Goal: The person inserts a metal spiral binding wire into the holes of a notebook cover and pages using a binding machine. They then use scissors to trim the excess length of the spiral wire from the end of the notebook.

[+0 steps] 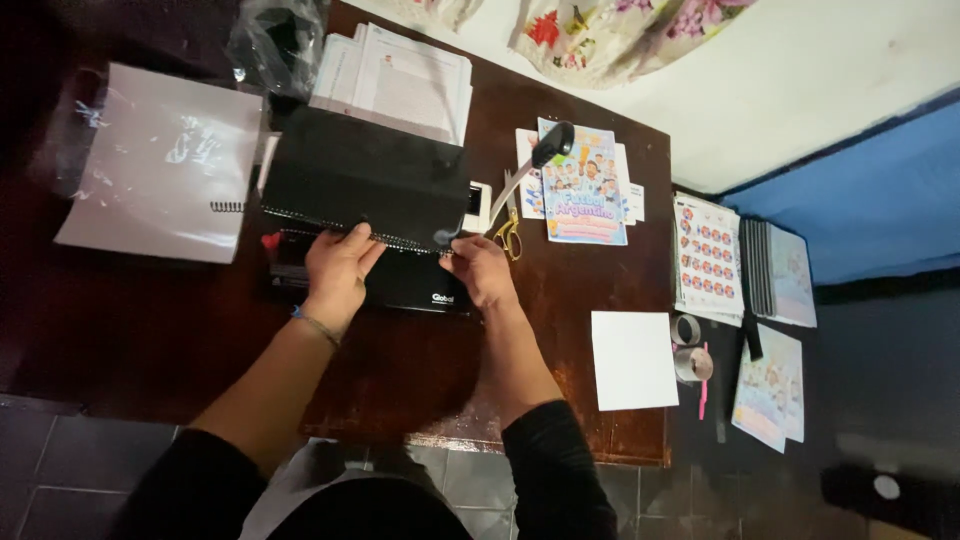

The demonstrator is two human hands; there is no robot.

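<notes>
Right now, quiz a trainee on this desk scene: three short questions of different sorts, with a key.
1. True or false: both hands, the left hand and the right hand, rest on the black binding machine.
2. What lies directly right of the right hand: A) scissors B) blank white sheet C) tape rolls?
3. Fill in: the black cover has a ____ spine along its near edge.

Key: 1 true; 2 A; 3 wire spiral.

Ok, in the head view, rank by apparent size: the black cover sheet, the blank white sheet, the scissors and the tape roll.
1. black cover sheet
2. blank white sheet
3. and 4. scissors and tape roll: both small and look much alike, so I will not rank them.
</notes>
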